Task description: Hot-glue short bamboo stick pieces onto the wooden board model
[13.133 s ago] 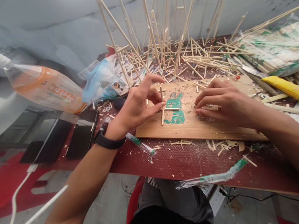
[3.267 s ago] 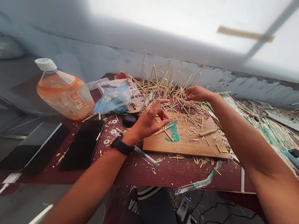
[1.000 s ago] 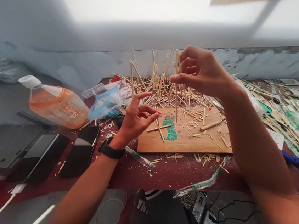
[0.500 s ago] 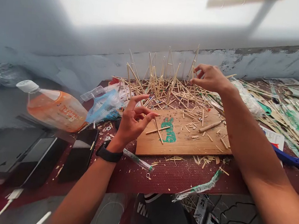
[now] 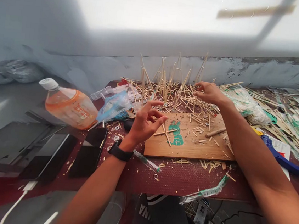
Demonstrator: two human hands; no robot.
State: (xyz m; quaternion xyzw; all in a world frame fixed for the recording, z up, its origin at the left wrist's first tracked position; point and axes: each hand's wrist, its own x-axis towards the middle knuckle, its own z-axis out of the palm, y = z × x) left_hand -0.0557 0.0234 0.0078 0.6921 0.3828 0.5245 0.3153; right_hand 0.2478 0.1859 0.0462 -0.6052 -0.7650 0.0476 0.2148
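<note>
My left hand (image 5: 148,124) hovers over the left edge of a wooden board (image 5: 158,151), index finger extended, thumb and other fingers pinched at the upper end of a thin bamboo stick (image 5: 168,139). That stick crosses a second stick (image 5: 159,132), forming an X over a green rabbit-like picture (image 5: 176,138) on the board. My right hand (image 5: 210,92) reaches to the right side of a heap of bamboo sticks (image 5: 167,92); its thumb and index finger are bent and apart, with nothing visible between them. Several sticks in the heap are joined into upright pointed frames.
Short stick pieces and a thicker wooden rod (image 5: 215,132) lie on the board. A tilted orange bottle (image 5: 71,107), blue plastic packaging (image 5: 115,105) and a black phone (image 5: 87,155) are on the left. A blue glue gun (image 5: 280,158) and bagged sticks (image 5: 295,120) are on the right.
My right hand has lowered slightly toward the heap of sticks. The left hand and crossed sticks keep their place on the board, while the view has shifted a little.
</note>
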